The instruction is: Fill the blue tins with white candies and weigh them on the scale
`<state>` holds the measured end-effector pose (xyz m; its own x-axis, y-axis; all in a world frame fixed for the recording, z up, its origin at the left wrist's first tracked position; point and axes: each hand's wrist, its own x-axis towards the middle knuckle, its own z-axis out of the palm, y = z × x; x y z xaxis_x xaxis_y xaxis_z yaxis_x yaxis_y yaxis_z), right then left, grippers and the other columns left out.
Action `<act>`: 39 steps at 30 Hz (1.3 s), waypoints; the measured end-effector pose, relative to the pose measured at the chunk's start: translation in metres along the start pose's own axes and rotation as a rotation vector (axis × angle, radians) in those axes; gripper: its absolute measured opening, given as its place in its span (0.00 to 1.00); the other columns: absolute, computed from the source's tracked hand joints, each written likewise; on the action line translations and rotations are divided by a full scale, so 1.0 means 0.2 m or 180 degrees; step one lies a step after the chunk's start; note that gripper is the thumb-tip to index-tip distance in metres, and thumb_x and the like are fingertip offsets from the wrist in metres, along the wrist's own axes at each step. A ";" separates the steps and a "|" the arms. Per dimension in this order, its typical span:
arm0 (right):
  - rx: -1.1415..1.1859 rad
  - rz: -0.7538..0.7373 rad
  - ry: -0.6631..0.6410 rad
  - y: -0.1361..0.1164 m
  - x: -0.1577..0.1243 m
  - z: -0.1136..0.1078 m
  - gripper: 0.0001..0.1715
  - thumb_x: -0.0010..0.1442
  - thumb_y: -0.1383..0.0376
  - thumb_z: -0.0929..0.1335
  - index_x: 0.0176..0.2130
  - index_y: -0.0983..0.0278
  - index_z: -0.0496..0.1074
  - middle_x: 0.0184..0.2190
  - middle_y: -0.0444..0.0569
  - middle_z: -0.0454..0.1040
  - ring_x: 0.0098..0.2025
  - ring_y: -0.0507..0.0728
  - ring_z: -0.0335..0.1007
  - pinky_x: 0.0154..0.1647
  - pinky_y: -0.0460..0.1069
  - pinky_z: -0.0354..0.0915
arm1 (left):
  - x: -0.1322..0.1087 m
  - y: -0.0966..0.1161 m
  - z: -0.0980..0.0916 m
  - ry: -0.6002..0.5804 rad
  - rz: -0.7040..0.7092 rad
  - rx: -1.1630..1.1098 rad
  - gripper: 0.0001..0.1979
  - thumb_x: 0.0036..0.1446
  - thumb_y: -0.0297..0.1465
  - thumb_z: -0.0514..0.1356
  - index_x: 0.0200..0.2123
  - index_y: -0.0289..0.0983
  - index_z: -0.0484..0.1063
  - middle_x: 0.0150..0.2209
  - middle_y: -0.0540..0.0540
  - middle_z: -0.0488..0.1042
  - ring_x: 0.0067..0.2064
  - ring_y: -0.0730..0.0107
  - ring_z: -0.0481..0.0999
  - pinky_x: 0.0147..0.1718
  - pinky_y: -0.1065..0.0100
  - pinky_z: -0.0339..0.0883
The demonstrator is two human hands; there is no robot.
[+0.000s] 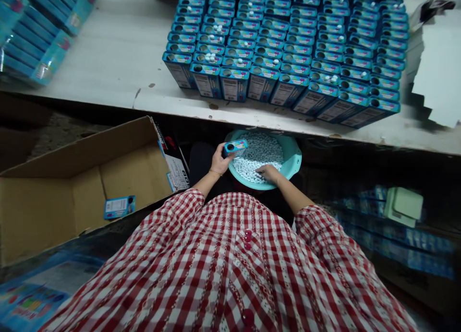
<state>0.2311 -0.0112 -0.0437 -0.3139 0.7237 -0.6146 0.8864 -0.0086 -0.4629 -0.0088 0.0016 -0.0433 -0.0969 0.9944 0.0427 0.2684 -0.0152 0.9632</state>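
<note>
My left hand [221,160] is closed around a small blue candy box [236,146] with a dark round hole in its top. The box is held over the left rim of a turquoise plastic basin [296,160]. Many small white candies [264,147] fill the basin, which rests at my lap. My right hand [270,172] is down among the candies with its fingers bent into them; its fingertips are partly hidden. On the white table, rows of similar blue boxes [264,73] stand upright, and a few loose candies lie on their tops.
At left is an open cardboard carton [118,149] with one blue box [119,207] lying inside. Wrapped blue packs [46,49] lie at the table's far left. Down to the right, a pale green container [404,205] sits on more blue packs. The table edge [201,112] runs beyond the basin.
</note>
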 end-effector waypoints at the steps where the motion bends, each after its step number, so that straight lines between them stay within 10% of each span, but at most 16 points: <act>1: 0.0082 -0.0010 -0.0011 0.01 0.00 -0.02 0.18 0.52 0.73 0.65 0.42 0.63 0.77 0.42 0.48 0.78 0.45 0.55 0.72 0.47 0.45 0.64 | 0.00 0.00 -0.01 0.0005 0.0010 -0.0022 0.21 0.44 0.35 0.64 0.42 0.37 0.65 0.38 0.47 0.72 0.41 0.65 0.72 0.44 0.63 0.66; 11: 0.1209 -0.0242 0.0437 -0.05 -0.27 -0.46 0.19 0.51 0.67 0.65 0.43 0.65 0.77 0.32 0.47 0.75 0.26 0.50 0.66 0.25 0.44 0.64 | 0.00 0.05 0.00 -0.0119 0.0133 0.0193 0.19 0.44 0.31 0.63 0.42 0.39 0.66 0.39 0.48 0.72 0.41 0.65 0.72 0.43 0.64 0.65; 17: -0.0587 -0.0422 0.0703 -0.38 -0.38 -0.67 0.20 0.53 0.72 0.62 0.39 0.58 0.78 0.33 0.47 0.76 0.36 0.55 0.70 0.36 0.46 0.62 | 0.00 0.08 0.08 -0.0325 0.0322 0.0385 0.19 0.44 0.27 0.61 0.42 0.40 0.67 0.42 0.46 0.72 0.45 0.61 0.71 0.47 0.60 0.64; 26: -0.2221 -0.0067 0.0646 -0.75 -0.45 -0.68 0.19 0.55 0.73 0.60 0.39 0.66 0.76 0.36 0.59 0.75 0.35 0.59 0.71 0.33 0.50 0.61 | -0.01 0.08 0.08 -0.0387 0.0317 0.0410 0.19 0.43 0.27 0.61 0.42 0.40 0.67 0.43 0.45 0.72 0.47 0.59 0.70 0.48 0.58 0.63; 34: -0.1421 -0.0115 0.1170 -0.45 -0.54 -0.71 0.21 0.57 0.69 0.60 0.45 0.55 0.75 0.40 0.48 0.76 0.40 0.57 0.71 0.37 0.48 0.62 | -0.03 0.10 0.00 -0.0299 0.0431 0.0083 0.17 0.47 0.31 0.61 0.43 0.40 0.67 0.43 0.45 0.72 0.45 0.62 0.72 0.48 0.60 0.64; 39: -0.0817 0.0149 0.1254 -0.12 -0.44 -0.52 0.23 0.57 0.69 0.60 0.48 0.58 0.74 0.41 0.49 0.76 0.42 0.58 0.71 0.41 0.48 0.63 | -0.05 0.18 -0.10 -0.0115 0.0793 -0.0019 0.16 0.51 0.34 0.60 0.44 0.40 0.66 0.45 0.44 0.72 0.48 0.62 0.71 0.50 0.59 0.63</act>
<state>0.2731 -0.0029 0.0890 -0.1624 0.9338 -0.3189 0.9675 0.0874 -0.2371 -0.0177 -0.0117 -0.0034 0.0060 0.9630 0.2696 0.2741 -0.2608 0.9257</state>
